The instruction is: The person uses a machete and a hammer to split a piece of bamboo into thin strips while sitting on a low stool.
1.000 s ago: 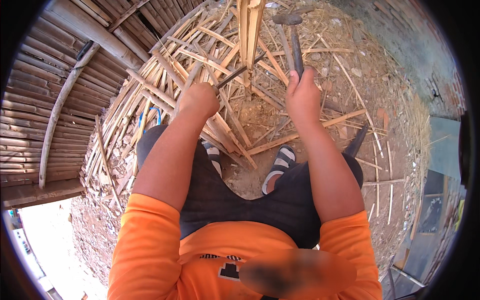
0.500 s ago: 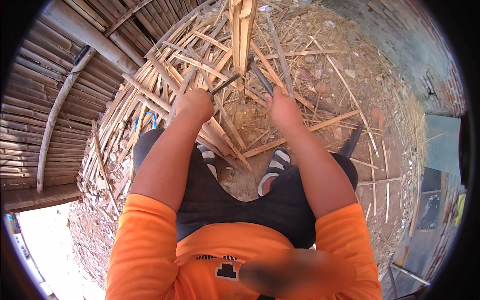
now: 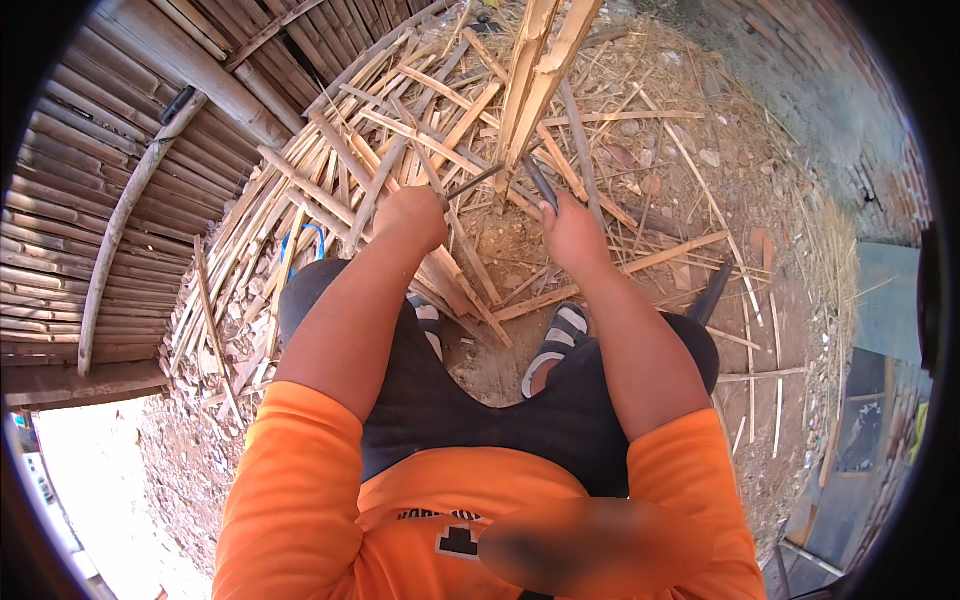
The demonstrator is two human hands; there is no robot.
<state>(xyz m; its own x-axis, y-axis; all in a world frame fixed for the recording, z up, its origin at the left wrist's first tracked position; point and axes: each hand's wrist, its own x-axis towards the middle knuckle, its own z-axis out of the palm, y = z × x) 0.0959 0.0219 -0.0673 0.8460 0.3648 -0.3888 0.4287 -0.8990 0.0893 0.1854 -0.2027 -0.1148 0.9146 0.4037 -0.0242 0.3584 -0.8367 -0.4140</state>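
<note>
A tall piece of split wood (image 3: 530, 85) stands upright ahead of me, with a gap between its two lengths and its top leaning right. My left hand (image 3: 411, 219) is closed around the end of a thin dark blade-like tool (image 3: 474, 184), whose far end meets the wood's lower left side. On the other side, my right hand (image 3: 574, 234) grips a thicker dark bar (image 3: 540, 183), slanting up to the wood's right side. Whether either tool reaches inside the split cannot be made out.
Many split wood strips (image 3: 335, 170) lie piled at the left and far side. One long strip (image 3: 672, 252) lies right of my sandalled foot (image 3: 555, 345). A dark flat-looking piece (image 3: 710, 292) is beside my right knee. A slatted wall (image 3: 65, 210) stands left, a brick wall (image 3: 860, 130) right.
The wood's upper part has tilted to the right, and its two lengths stand farther apart. My left hand and its tool have shifted slightly right. Both hands keep their holds.
</note>
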